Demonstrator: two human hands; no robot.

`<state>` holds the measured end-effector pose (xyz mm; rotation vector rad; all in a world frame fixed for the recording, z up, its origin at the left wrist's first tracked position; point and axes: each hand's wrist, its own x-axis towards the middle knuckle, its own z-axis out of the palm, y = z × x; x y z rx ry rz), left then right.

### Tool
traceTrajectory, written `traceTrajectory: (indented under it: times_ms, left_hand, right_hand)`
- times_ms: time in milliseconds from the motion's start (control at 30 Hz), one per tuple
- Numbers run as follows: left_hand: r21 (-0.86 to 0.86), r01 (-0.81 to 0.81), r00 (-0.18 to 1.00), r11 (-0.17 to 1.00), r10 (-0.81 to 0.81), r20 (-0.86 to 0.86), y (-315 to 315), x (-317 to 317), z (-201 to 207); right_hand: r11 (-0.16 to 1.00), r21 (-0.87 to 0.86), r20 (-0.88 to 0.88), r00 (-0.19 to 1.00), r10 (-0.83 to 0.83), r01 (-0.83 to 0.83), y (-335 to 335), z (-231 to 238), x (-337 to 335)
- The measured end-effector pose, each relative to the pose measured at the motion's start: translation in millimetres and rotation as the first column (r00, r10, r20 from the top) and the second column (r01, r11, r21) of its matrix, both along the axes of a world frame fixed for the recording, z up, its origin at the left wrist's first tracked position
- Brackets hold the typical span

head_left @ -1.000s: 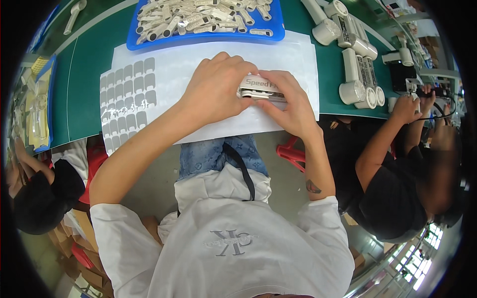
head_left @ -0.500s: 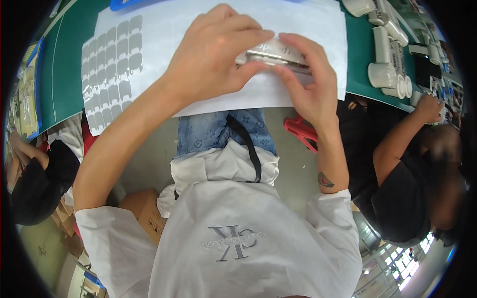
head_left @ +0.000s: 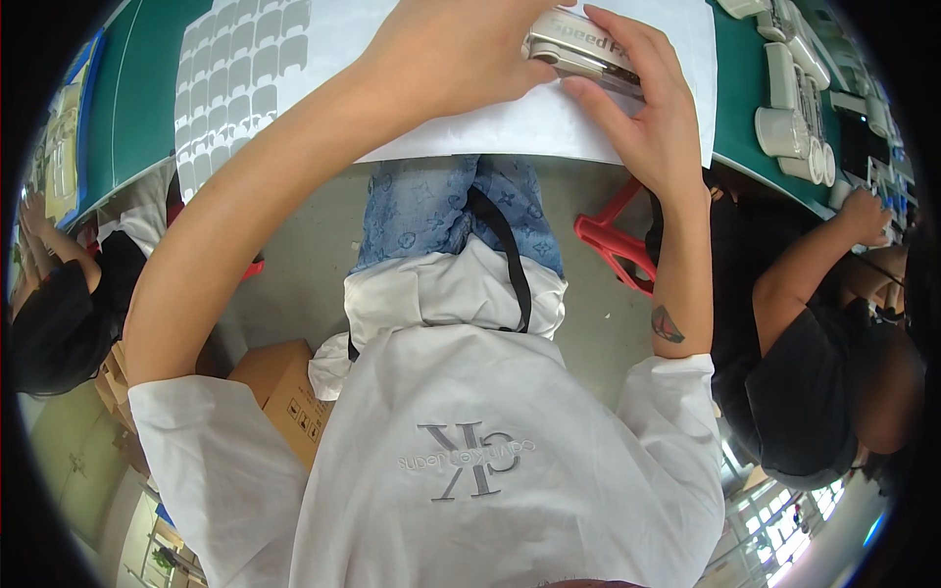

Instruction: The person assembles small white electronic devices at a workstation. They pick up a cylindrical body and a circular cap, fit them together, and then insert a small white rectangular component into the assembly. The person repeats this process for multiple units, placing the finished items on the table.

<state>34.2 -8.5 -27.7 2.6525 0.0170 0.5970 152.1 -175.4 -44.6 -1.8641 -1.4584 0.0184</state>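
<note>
Flanking the device (head_left: 586, 41): stickers (head_left: 240, 73), white parts (head_left: 781, 133)

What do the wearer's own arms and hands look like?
Left hand and right hand: bare, no gloves or wristwear visible. Left hand partly cut off by the top edge. Short, loose white sleeves. Right forearm has a small dark tattoo with some red, near the sleeve hem. No cables seen on either arm.

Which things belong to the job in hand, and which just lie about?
Likely the job's:
pale casing, in left hand and right hand
white sheet beneath
grey pieces, perhaps

Apparently lying about:
white devices at right
red stool
cardboard box
</note>
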Motion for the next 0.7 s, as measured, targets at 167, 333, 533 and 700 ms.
traceTrajectory:
  times_ms: [167, 333, 533, 700]
  left_hand:
    - [-0.046, -0.034, 0.998, 0.998, 0.032, -0.055, -4.1, -1.0, 4.3]
    - [-0.085, -0.079, 0.996, 0.993, 0.083, 0.043, -5.5, -0.1, -8.2]
    - [-0.028, -0.044, 0.999, 0.999, 0.043, -0.013, 4.6, 8.1, -5.7]
    - [-0.309, 0.203, 0.969, 0.929, -0.145, 0.199, 21.7, 1.1, 29.8]
  right_hand:
    - [1.000, -0.028, 0.011, 1.000, 0.012, -0.012, -3.1, -5.6, 4.2]
    - [0.999, 0.038, 0.087, 0.996, -0.007, 0.003, 1.3, -13.1, -0.3]
    - [1.000, -0.026, 0.083, 0.996, 0.016, -0.014, 4.2, 3.6, 3.9]
    - [1.000, -0.011, -0.292, 0.956, 0.014, -0.019, -7.7, 16.5, 14.8]
